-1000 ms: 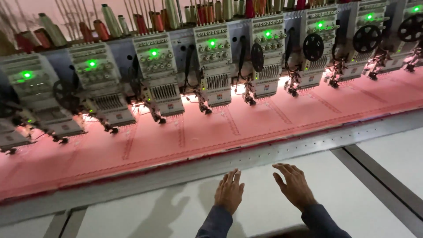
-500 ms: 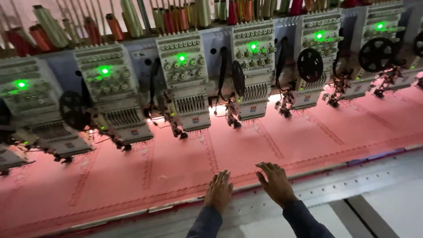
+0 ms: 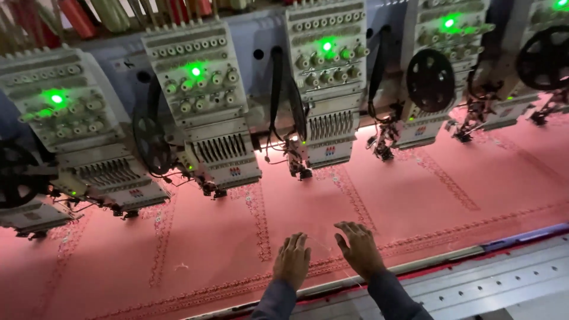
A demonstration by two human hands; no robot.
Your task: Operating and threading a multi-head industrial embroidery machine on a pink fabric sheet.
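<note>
Both my hands lie flat on a stretched pink fabric near its front edge. My left hand rests palm down with fingers together and holds nothing. Just to its right, my right hand is spread, fingers apart, also with nothing in it. A vertical embroidered strip runs up the fabric just left of my left hand, and an embroidered border runs along the front edge under my wrists. The embroidery head with a green light stands straight beyond my hands.
A row of embroidery heads with green lights spans the back, needles just above the fabric. Black wheels hang between heads. Thread cones stand along the top. A grey metal frame rail runs along the front right.
My view has moved closer to the machine. Both hands have slid forward from the grey table, over the frame rail, onto the pink fabric.
</note>
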